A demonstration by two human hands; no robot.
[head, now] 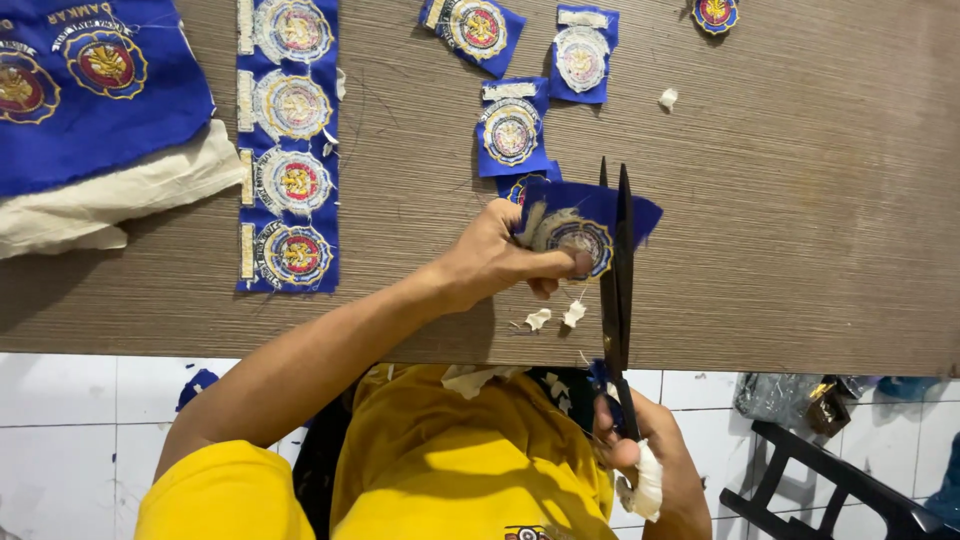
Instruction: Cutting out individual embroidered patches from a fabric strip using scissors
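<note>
A person in a yellow shirt leaned over a brown worktop (pixel 800 250). The left hand (pixel 495 255) pinched a blue embroidered patch (pixel 580 225) just above the worktop's near edge. The right hand (pixel 645 450), fingers closed through the handles, worked black scissors (pixel 617 270) along its side. The patch looked light and floppy, probably best gripped close to the cut. Cut patches (pixel 512 128) lay beyond.

Yellow tee (pixel 450 470), short sleeve (pixel 215 490) at lower left of frame, plain fabric w/ creases. Small print (pixel 535 532) at bottom centre edge, red/dark, mostly cut off. Forearms bare. White wrap (pixel 648 478) round a finger of right hand (pixel 655 455), lower right. Left hand (pixel 495 255) at centre, nothing worn.
</note>
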